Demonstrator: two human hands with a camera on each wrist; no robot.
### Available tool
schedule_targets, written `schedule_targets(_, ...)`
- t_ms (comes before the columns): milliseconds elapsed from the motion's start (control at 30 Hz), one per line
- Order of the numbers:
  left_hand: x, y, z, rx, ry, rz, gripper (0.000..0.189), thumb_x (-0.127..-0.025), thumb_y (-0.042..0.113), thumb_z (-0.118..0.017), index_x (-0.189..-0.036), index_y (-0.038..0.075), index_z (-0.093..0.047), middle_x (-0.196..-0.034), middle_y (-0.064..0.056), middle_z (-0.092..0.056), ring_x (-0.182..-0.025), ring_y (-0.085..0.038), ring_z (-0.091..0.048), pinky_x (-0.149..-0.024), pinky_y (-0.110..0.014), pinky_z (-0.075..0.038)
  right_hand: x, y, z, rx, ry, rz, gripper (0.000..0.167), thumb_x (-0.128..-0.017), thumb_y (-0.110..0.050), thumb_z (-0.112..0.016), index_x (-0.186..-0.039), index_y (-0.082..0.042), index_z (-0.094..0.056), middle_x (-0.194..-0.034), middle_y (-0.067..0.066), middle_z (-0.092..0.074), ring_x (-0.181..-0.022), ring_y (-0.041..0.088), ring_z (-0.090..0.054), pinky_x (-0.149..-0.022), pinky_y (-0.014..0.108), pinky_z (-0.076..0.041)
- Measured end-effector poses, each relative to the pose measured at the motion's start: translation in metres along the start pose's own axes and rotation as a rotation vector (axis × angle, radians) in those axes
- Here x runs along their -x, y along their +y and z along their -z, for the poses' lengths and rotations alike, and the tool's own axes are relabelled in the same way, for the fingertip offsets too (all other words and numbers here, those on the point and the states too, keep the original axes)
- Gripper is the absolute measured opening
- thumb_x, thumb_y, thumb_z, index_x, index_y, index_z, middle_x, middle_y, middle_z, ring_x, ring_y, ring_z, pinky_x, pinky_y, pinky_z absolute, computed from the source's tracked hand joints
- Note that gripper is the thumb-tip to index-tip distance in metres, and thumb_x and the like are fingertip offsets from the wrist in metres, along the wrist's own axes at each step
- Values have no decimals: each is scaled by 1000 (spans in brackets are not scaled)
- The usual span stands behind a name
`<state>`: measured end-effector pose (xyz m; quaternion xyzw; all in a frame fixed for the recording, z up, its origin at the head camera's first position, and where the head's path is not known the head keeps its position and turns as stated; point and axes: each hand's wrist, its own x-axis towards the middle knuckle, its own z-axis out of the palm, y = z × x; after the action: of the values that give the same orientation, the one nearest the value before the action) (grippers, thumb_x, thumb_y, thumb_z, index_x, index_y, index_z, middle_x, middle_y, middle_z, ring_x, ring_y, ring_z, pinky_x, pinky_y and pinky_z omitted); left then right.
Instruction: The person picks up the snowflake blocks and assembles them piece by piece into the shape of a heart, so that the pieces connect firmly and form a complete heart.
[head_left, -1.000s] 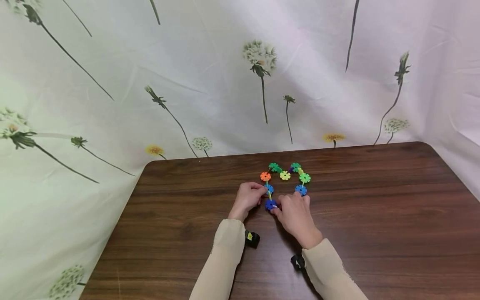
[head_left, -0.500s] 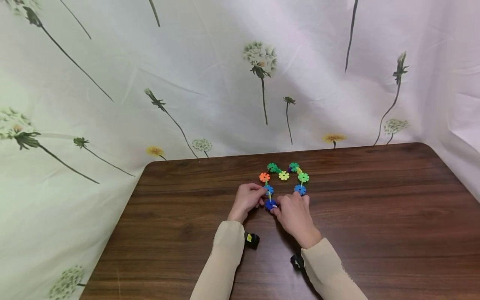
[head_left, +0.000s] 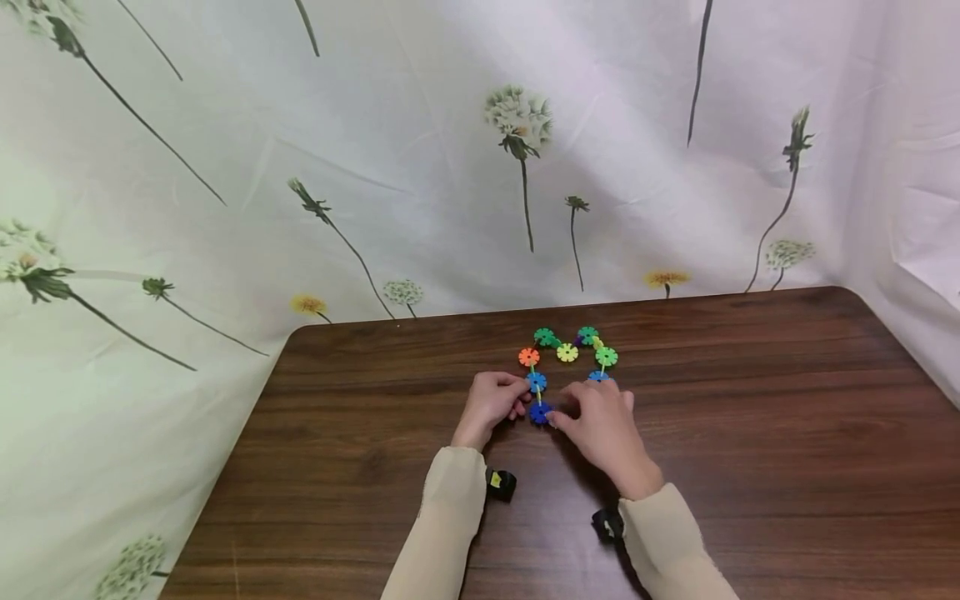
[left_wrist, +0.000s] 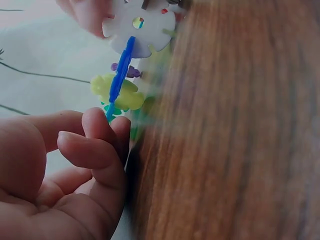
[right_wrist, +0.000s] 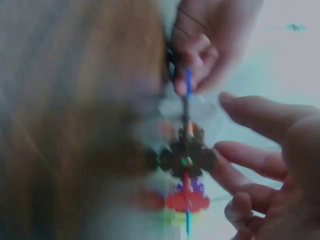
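Note:
A chain of notched plastic discs lies on the table in an open loop. Fingers of my left hand (head_left: 491, 404) pinch a light blue disc (head_left: 536, 382) on the loop's left side. At the near end sits a dark blue disc (head_left: 539, 412) with a white disc (left_wrist: 122, 30) slotted onto it. My right hand (head_left: 603, 421) hovers just right of it, thumb and forefinger spread apart. In the right wrist view those fingertips stand close to the discs with nothing held between them. The right hand partly hides another blue disc (head_left: 599, 377).
Farther back in the loop are an orange disc (head_left: 528, 357), a yellow disc (head_left: 567, 353) and green discs (head_left: 607, 357). The brown wooden table (head_left: 360, 500) meets a flower-printed cloth (head_left: 420, 167) at its far edge.
My right hand has let go of the white disc and shifted slightly right, its thumb and forefinger parting. The left hand keeps its pinch almost in place.

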<state>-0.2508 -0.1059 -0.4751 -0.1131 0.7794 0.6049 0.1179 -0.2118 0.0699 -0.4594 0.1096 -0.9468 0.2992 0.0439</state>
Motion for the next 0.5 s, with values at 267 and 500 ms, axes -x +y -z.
schedule_targets(267,2,1,0,0,-13,22,19,-93,14,-62,-97,-4,-69,-73,-4,-66,-50,-7,-55,-46,-17,-47,-5,45,31,-263,167,-90,25,-93,-25,-65,-104,-4,-72,-93,12,-72,-83,26,-57,-77,39,-44)
schedule_targets(500,2,0,2,-14,-20,41,19,-93,15,-63,-97,-3,-69,-74,-6,-67,-50,-8,-56,-48,-19,-49,1,86,48,-303,92,-198,33,-96,-33,-59,-110,-4,-69,-96,15,-69,-77,22,-57,-67,29,-47)
